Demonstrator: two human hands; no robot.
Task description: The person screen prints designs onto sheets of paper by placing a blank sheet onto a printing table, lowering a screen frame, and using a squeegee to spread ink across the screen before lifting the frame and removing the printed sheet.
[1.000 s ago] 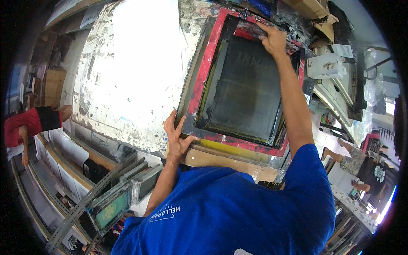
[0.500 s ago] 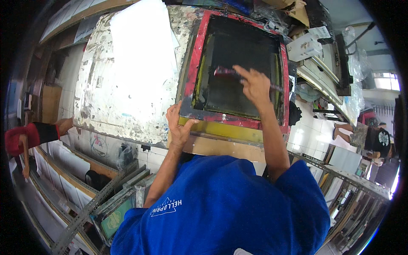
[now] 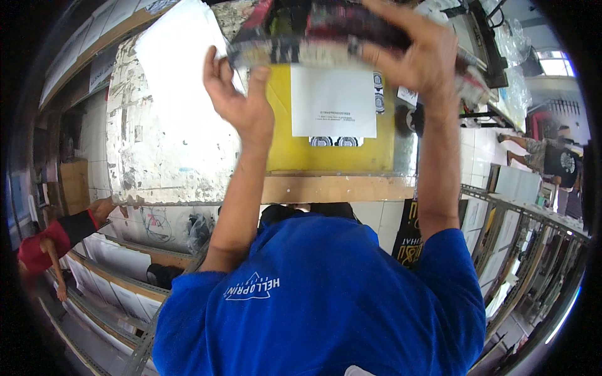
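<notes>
A screen printing frame (image 3: 316, 52) is tilted up at the far side of the table, its near edge raised towards me. My right hand (image 3: 433, 62) has the thumb at that near edge and the fingers over the frame, blurred by motion. A dark reddish bar (image 3: 357, 24), perhaps a squeegee, shows within the frame by those fingers. Palm up, my left hand (image 3: 241, 103) is at the frame's left corner with fingers and thumb spread. Below the frame, a printed white sheet (image 3: 332, 94) lies on a yellow board (image 3: 282, 147).
White paper sheets (image 3: 175, 62) are stacked on the stained table (image 3: 144, 169) at the left. A wooden strip (image 3: 338, 188) runs along the near edge. Metal shelving (image 3: 527, 216) stands at the right. Other people are at the far left (image 3: 53, 250) and far right (image 3: 558, 156).
The frame has gone from lying flat to tilted up, uncovering the yellow board and printed sheet. Both hands have moved farther away from me, and the right one has gone from over the mesh to the frame's edge.
</notes>
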